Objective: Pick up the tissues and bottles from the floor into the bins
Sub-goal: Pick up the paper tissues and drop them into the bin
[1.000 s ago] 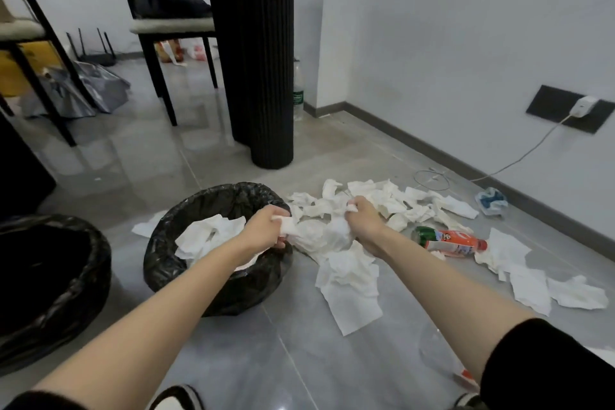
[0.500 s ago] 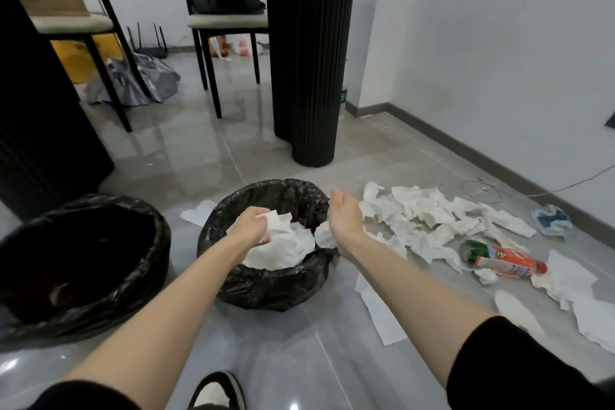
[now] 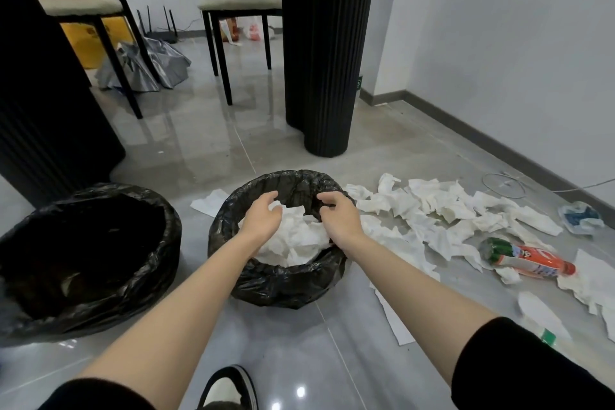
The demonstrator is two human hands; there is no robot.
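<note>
Both hands hover over the middle bin (image 3: 286,286), which is lined with a black bag and holds a heap of white tissues (image 3: 296,240). My left hand (image 3: 261,218) and my right hand (image 3: 339,216) have loosely curled fingers and hold nothing. Many crumpled tissues on the floor (image 3: 442,210) spread to the right of the bin. An orange-labelled bottle (image 3: 529,261) lies on its side among them. A clear bottle with a green cap (image 3: 542,319) lies near my right sleeve.
A second, larger black-lined bin (image 3: 100,280) stands to the left. A black fluted column (image 3: 326,53) rises behind the bins, with chairs (image 3: 233,7) beyond it. A loose tissue (image 3: 209,203) lies between the bins. A cable (image 3: 506,185) runs along the right wall. My shoe (image 3: 226,389) shows below.
Both hands carried a bundle of tissues from the floor pile leftwards over the middle bin and let it go; the tissues now lie in the bin.
</note>
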